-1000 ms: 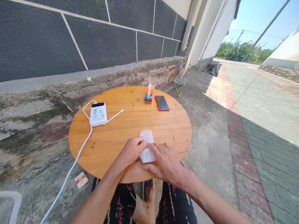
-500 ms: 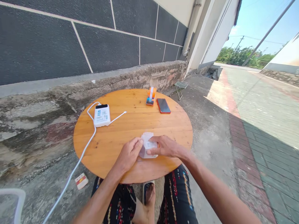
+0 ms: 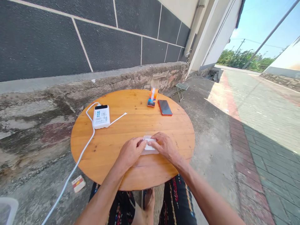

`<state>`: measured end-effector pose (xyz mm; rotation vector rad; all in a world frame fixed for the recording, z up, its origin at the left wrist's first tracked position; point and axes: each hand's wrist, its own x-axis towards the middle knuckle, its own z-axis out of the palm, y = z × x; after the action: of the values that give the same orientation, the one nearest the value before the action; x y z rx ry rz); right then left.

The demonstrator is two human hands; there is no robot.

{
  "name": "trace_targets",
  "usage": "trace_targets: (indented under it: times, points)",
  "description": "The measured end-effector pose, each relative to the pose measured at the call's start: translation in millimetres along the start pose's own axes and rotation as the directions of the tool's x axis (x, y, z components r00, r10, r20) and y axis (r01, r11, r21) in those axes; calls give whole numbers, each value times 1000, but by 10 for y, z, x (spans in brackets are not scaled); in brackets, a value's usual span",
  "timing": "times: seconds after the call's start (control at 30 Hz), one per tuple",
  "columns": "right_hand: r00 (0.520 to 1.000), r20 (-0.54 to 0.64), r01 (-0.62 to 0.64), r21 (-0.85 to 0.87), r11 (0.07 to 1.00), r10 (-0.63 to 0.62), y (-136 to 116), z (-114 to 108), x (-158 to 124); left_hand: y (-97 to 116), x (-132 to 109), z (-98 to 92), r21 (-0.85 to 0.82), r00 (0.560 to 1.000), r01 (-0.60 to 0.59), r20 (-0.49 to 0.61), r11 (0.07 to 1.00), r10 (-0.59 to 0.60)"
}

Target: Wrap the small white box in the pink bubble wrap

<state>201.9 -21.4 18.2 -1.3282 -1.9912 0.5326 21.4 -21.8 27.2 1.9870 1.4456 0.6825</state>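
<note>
A small translucent plastic box (image 3: 150, 152) rests on the round wooden table near its front edge. On or in it lies a flat white piece (image 3: 150, 144), partly covered by my thumbs; I cannot tell which. My left hand (image 3: 134, 150) grips the box's left side, fingers curled and thumb on the white piece. From the right, my right hand (image 3: 164, 146) holds the other side with its thumb bent over the top. Both hands partly hide the box.
A white power bank (image 3: 101, 117) with a white cable stands on the table (image 3: 117, 175) at left. An orange tape dispenser (image 3: 152, 97) and a red-edged phone (image 3: 165, 107) lie at the back. Beyond are a folding stool (image 3: 181, 88) and a tiled wall; a small packet (image 3: 78, 183) lies on the ground.
The clear plastic that stood up at the back of the box now sits lower. My hands have come closer together, and both thumbs now press on the white piece.
</note>
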Motion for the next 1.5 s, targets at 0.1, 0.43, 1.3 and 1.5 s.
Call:
trace_targets:
  times: [0.1,0.43,1.3,1.5]
  points:
    - [999,40,-35,57,998,32,-13,-14,24,28,19,-24,57,1000,7,25,998,-9]
    - [993,114,33,4,999,-33,-200,-16,-252,-85,-450,211,86,966,-29,-253,996,50]
    - [895,422,-36,-256,966,145,-56,81,642,-93,-674,449,116,787,-310,-526,944,323]
    - [911,391,-45,-227,973,134,-111,88,591,-113,-682,459,105,783,-309,-536,945,315]
